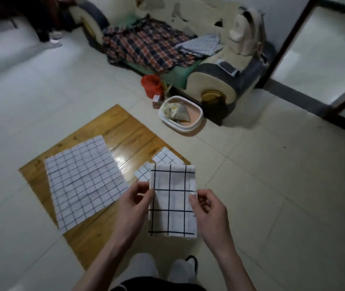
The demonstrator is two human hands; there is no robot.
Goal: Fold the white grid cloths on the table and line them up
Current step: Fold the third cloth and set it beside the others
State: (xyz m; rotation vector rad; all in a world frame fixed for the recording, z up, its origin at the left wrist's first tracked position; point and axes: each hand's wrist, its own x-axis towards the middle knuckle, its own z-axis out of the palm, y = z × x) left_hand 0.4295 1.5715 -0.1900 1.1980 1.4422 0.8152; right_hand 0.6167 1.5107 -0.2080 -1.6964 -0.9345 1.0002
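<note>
**Two hands, one folded grid cloth held above the table**

One folded grid cloth (172,199), white with dark lines, is held upright in the air over the near right edge of the wooden table (123,131). Its left edge is pinched between thumb and fingers of the left hand (134,203), and its right edge is pinched in the same way by the right hand (208,211); both sets of fingers are curled onto the fabric. Behind the held cloth, two smaller folded grid cloths are partly seen on the table: one (143,172) just beside the held cloth's upper left corner, another (166,156) a little farther back at the table's right corner. An unfolded grid cloth (83,181) is spread flat over the left part of the table, well apart from the hands.

Beyond the table, on the tiled floor (272,185), a white basin (181,115) with crumpled contents and a red bucket (151,85) are set beside a worn sofa (209,80), on which a plaid garment (144,47) is laid.
</note>
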